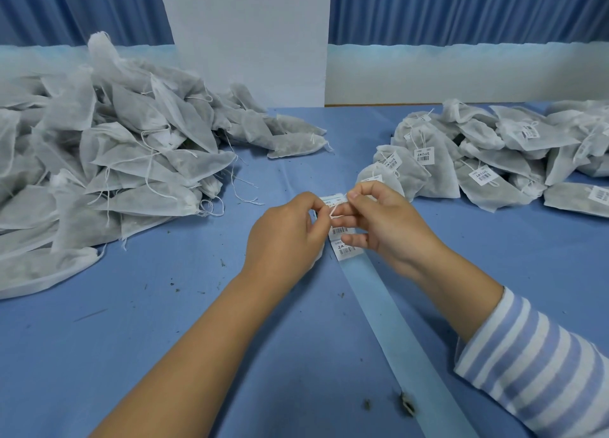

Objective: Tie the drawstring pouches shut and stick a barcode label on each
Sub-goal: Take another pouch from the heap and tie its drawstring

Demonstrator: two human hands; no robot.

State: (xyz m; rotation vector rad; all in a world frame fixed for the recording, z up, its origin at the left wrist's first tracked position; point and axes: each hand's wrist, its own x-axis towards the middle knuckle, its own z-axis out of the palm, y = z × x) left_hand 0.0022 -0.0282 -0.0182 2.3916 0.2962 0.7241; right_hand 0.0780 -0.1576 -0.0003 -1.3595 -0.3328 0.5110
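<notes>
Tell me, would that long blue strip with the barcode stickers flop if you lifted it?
Probably floppy: the label strip looks paper-thin, and its top end curls between the left hand and right hand. Likely very light too, since it lies flat on the tablecloth.

White pouches (pixel 125 147), blue tablecloth (pixel 164 322), blue/white striped sleeve (pixel 540 365).

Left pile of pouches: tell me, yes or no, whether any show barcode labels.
No, the left pile shows only bare white fabric and loose strings.
</notes>
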